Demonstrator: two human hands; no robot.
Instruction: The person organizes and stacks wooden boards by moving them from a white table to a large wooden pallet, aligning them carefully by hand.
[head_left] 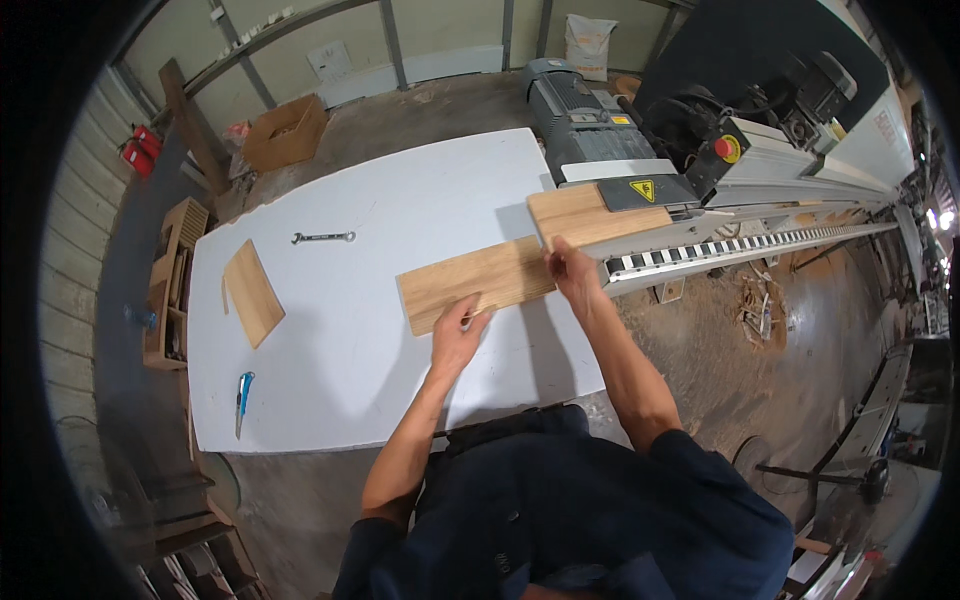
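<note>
A rectangular wood-grain board (430,285) lies on the white table (330,390) in front of me. My left hand (458,335) is at its near edge, fingers curled together; a thin pale sliver shows at the fingertips, too small to name. A second wood-grain board (590,215) rests partly on the machine's infeed, its left end over the table. My right hand (572,270) has its fingers closed at that board's near left corner, just beside the right end of the first board. The grip is partly hidden by the hand.
On the table's left lie another wooden board (255,295), a thin strip (225,295), a wrench (323,237) and a blue utility knife (243,400). The machine (720,190), with a red stop button (726,148) and roller track (750,240), extends rightward. A cardboard box (285,135) stands beyond.
</note>
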